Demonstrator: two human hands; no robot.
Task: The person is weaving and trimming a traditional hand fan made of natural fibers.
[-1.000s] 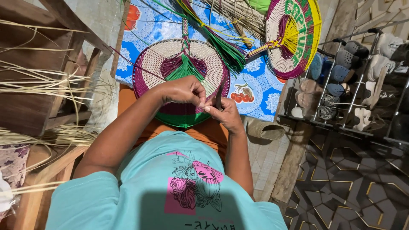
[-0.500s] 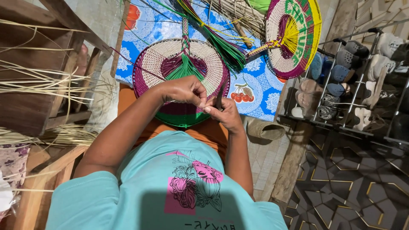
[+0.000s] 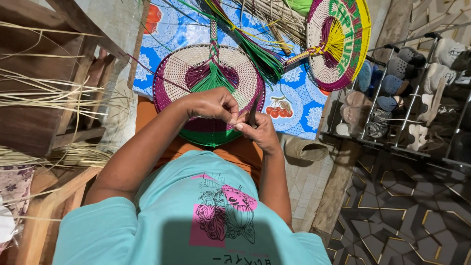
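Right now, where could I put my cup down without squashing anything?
The patterned floor right of the wooden beam, below the shoe rack, is bare. The blue cloth is crowded with woven fans and strips.

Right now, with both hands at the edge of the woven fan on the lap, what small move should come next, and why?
Probably draw the dark strip snug at the rim. The left hand presses the woven fan there, and the right hand pinches the strip beside it, fingertips almost touching, so the weaving seems to be happening at that spot.

Left hand (image 3: 212,104), right hand (image 3: 258,131) pinched together
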